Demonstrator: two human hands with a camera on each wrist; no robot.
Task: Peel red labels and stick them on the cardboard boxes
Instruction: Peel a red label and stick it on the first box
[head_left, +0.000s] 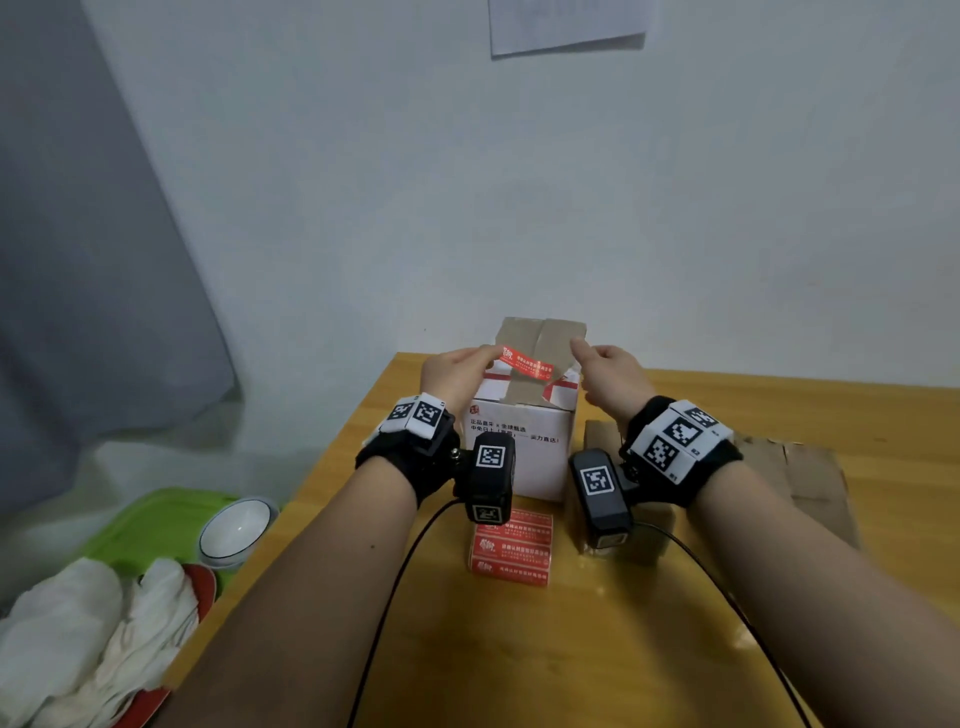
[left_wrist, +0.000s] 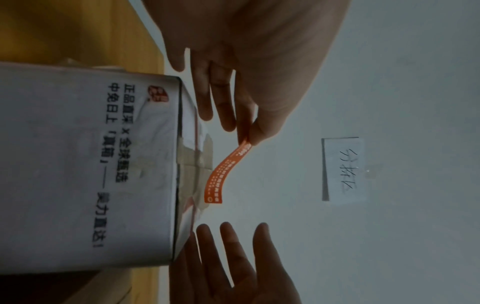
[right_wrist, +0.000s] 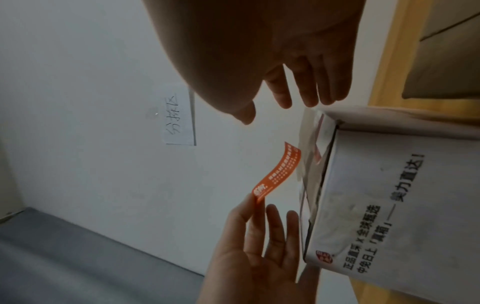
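Note:
A white cardboard box (head_left: 519, 452) with printed black text stands on the wooden table (head_left: 571, 649), its brown top flaps partly raised. My left hand (head_left: 488, 354) pinches the left end of a peeled red label (head_left: 525, 367) between thumb and forefinger, and the strip hangs curved just above the box top. In the left wrist view the label (left_wrist: 221, 174) droops from my left hand (left_wrist: 249, 140) toward the box (left_wrist: 91, 164). My right hand (head_left: 583, 349) hovers at the box's right top edge with straight fingers, holding nothing. The right wrist view shows that right hand (right_wrist: 265, 111) apart from the label (right_wrist: 280, 170).
A sheet of red labels (head_left: 511, 548) lies on the table in front of the box. Brown cardboard boxes (head_left: 800, 483) sit at the right. Left of the table edge are a green tray (head_left: 150, 519), a white bowl (head_left: 236, 530) and white cloths (head_left: 93, 623). The wall stands close behind.

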